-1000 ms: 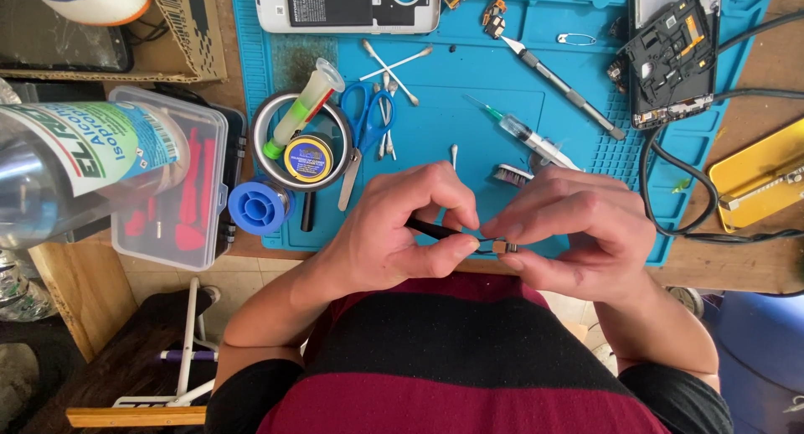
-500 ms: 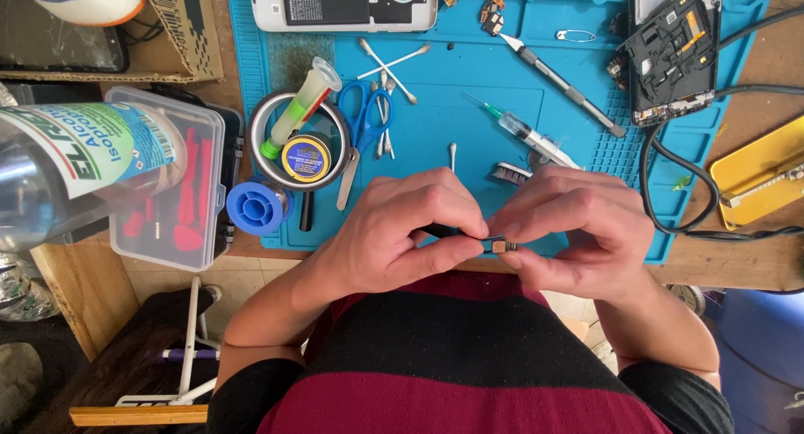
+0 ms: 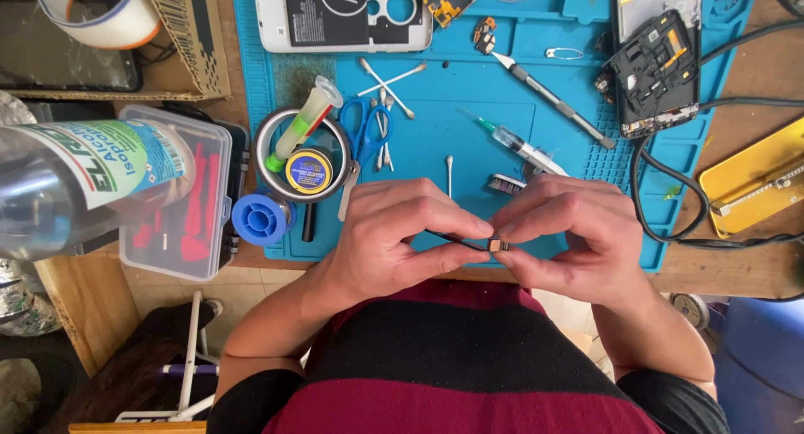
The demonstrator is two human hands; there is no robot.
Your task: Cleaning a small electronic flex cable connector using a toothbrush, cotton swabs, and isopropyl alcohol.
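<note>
The left hand [image 3: 402,233] is pinching thin black tweezers [image 3: 456,239] between thumb and fingers, while the right hand [image 3: 578,237] is gripping a small metal part [image 3: 499,245] at its fingertips, tweezer tips touching that part, both hands meeting at the near edge of the blue mat [image 3: 469,141]. On the mat, a small brush [image 3: 506,183] and a syringe [image 3: 519,143] are lying just beyond the right hand, blue scissors [image 3: 366,132] and a round tin [image 3: 300,153] beyond the left hand, and a clear plastic box [image 3: 180,191] is sitting off the mat's left edge.
</note>
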